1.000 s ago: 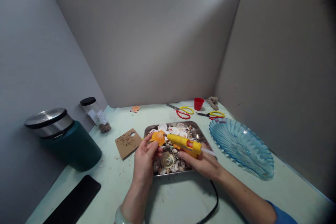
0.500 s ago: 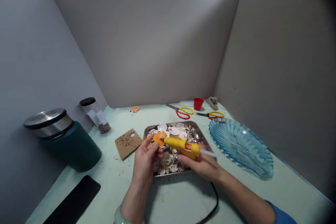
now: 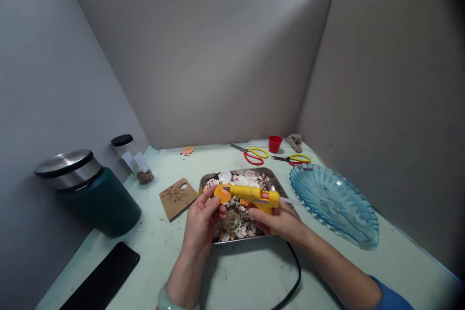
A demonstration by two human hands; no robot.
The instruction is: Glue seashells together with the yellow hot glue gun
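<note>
My left hand [image 3: 204, 218] pinches an orange seashell [image 3: 223, 194] between thumb and fingers, above the left part of a metal tray [image 3: 250, 240]. Wrapped round the handle of a yellow hot glue gun [image 3: 256, 195] is my right hand [image 3: 278, 222]. The gun's dark nozzle points left and meets the shell's face; whether it touches or hovers just over it I cannot tell. A clear glue stick [image 3: 289, 201] juts from the gun's rear. Under both hands the tray holds many small shells [image 3: 241, 230], including white scallop shells [image 3: 225, 177].
Left stand a teal flask [image 3: 98, 201], a jar [image 3: 132, 157], a phone [image 3: 103, 276] and a brown board [image 3: 177, 198]. Behind lie an orange shell piece [image 3: 188, 150], scissors [image 3: 254, 154], pliers-like cutters [image 3: 295, 159] and a red cup [image 3: 275, 144]. A blue glass dish [image 3: 336, 203] sits right; a black cord [image 3: 298, 271] runs frontward.
The glue gun has turned more level and shifted slightly right, its nozzle now higher on the shell. The shell has moved a little to the right, while my left hand stays almost still.
</note>
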